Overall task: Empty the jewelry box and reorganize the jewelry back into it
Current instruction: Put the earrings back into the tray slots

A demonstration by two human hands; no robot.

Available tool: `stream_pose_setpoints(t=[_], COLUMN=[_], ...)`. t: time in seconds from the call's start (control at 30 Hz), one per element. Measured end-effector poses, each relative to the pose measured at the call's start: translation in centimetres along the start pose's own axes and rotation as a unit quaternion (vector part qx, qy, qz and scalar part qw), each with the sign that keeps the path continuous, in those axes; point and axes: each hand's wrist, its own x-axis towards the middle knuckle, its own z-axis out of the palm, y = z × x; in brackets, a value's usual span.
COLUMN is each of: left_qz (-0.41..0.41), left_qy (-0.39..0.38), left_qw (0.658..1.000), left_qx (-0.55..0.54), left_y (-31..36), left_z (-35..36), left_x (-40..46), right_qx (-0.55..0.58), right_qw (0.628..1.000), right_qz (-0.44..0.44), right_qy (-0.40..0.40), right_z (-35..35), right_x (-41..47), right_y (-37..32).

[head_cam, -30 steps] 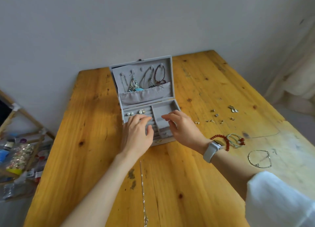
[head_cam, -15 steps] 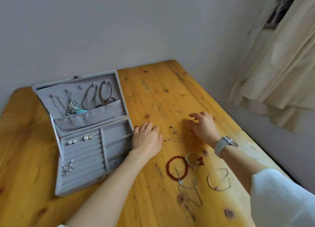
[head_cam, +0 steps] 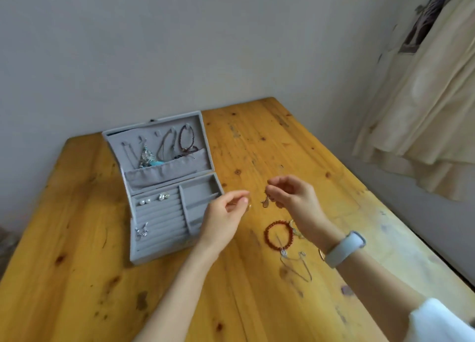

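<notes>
Since the frame 0.5 s ago both hands have come up off the table: the right hand (head_cam: pixel 293 200), then reaching among the loose pieces, now pinches a small silver earring (head_cam: pixel 265 202) that dangles below its fingertips, and the left hand (head_cam: pixel 226 213), then flat by the box, has risen w/ thumb and forefinger pressed together; we cannot tell whether it pinches a tiny piece, though a faint glint shows at its tips. We judge the two hands meet mid-air, approx. at 3 o'clock of the jewelry box (head_cam: pixel 164 187), to pair or untangle earrings before seating them. The box stands open, lid propped upright so its hung necklaces (head_cam: pixel 164 146) drape into the pocket; pearl studs (head_cam: pixel 144 201) and a silver pair (head_cam: pixel 163 196) sit in the ring-roll slots at 10 o'clock of the base, another silver piece (head_cam: pixel 142 231) at 7 o'clock. A red bead bracelet (head_cam: pixel 279 235) and thin chains (head_cam: pixel 295 264) lie on the wooden table (head_cam: pixel 77 264) at 6 o'clock of the right hand, not yet stored. A grey wristband (head_cam: pixel 344 248) is on the right wrist.
</notes>
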Motion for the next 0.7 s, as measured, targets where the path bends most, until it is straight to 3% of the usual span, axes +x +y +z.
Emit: stream_pose_setpoints(t=[0.13, 0.33, 0.57, 0.7], left_qz=[-0.030, -0.083, -0.068, -0.055], left_qy=[0.044, 0.043, 0.125, 0.132], left_qw=[0.997, 0.991, 0.985, 0.986], left_qx=[-0.055, -0.094, -0.099, -0.086], left_y=[-0.7, -3.5, -4.4, -4.8], left_z=[-2.6, -4.1, -4.6, -5.1], left_x=[-6.8, -14.3, -17.0, -17.1], right_qx=[0.040, 0.036, 0.021, 0.027], right_qw=[0.997, 0.993, 0.992, 0.992], right_qz=[0.041, 0.061, 0.056, 0.065], right_qy=[-0.045, -0.098, -0.114, -0.100], right_z=[3.4, 7.3, 9.0, 9.0], right_x=[-5.8, -12.5, -15.0, -15.0], right_y=[0.3, 2.4, 3.0, 2.9])
